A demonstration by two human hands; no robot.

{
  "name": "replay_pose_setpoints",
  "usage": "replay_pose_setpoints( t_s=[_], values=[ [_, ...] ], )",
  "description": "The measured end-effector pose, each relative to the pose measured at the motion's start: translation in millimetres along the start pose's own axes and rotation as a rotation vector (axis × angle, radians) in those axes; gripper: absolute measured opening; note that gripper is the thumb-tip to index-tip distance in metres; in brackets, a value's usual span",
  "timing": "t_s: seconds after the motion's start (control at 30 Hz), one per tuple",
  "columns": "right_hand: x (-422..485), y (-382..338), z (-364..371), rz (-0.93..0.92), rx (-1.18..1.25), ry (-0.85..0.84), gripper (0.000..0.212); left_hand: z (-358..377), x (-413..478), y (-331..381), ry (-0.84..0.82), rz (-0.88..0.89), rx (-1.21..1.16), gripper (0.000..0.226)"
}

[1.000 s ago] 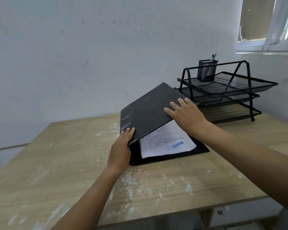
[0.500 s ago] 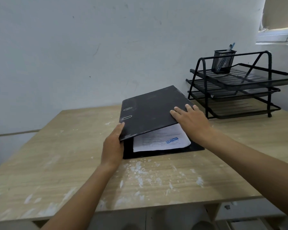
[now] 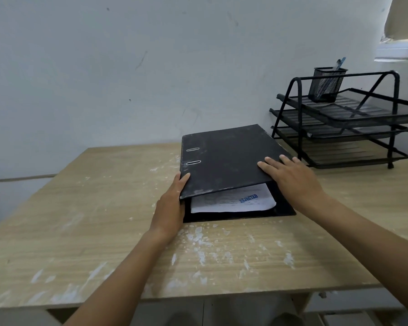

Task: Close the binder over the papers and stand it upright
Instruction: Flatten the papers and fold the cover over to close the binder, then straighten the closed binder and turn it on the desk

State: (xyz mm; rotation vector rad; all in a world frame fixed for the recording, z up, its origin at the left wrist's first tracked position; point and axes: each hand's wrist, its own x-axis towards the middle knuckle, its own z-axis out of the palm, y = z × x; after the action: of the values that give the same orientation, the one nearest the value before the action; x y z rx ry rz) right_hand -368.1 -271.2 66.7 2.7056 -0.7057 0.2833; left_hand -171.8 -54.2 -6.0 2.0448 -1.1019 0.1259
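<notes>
- Lever-arch binder (image 3: 224, 161) lies on the counter (image 3: 104, 231), cover nearly down over the papers (image 3: 233, 203)
- Left hand (image 3: 172, 203) cups the spine corner, fingers together; right hand (image 3: 292, 180) lies spread on the cover
- Press evenly; keep sheets tucked inside; then tip it up onto its spine end

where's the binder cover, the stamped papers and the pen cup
binder cover (image 3: 224, 158), head view, middle of the black top face
stamped papers (image 3: 231, 203), head view, exposed white sheet
pen cup (image 3: 325, 87), head view, mesh side wall
</notes>
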Motion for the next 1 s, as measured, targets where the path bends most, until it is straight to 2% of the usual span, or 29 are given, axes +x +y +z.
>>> replay_pose_setpoints(
  t_s=[0.17,0.33,0.47,0.57,0.73,1.0],
  values=[
    [-8.8,-4.7,19.0,0.032,0.032,-0.004,0.070,-0.7,0.3,-1.3,-0.004,0.030,0.054,0.078],
    [-6.2,-4.4,22.2,0.067,0.052,0.096,0.067,-1.0,2.4,0.4,0.000,0.043,0.070,0.076],
    [-15.6,-12.6,30.5,0.095,0.107,-0.021,0.074,0.4,3.0,0.7,0.005,0.039,0.062,0.075],
    [-26.8,-18.9,35.9,0.117,0.163,-0.042,0.076,-0.1,1.2,2.2,0.012,0.031,0.035,0.074],
    [-32.6,-32.3,39.4,0.086,0.172,-0.109,0.070,-4.5,-2.5,-3.7,0.057,0.033,-0.094,0.063],
    [-32.5,-30.8,40.0,0.046,0.260,-0.228,0.080,-1.6,-2.0,-4.6,0.055,0.008,-0.091,0.062]
  ],
)
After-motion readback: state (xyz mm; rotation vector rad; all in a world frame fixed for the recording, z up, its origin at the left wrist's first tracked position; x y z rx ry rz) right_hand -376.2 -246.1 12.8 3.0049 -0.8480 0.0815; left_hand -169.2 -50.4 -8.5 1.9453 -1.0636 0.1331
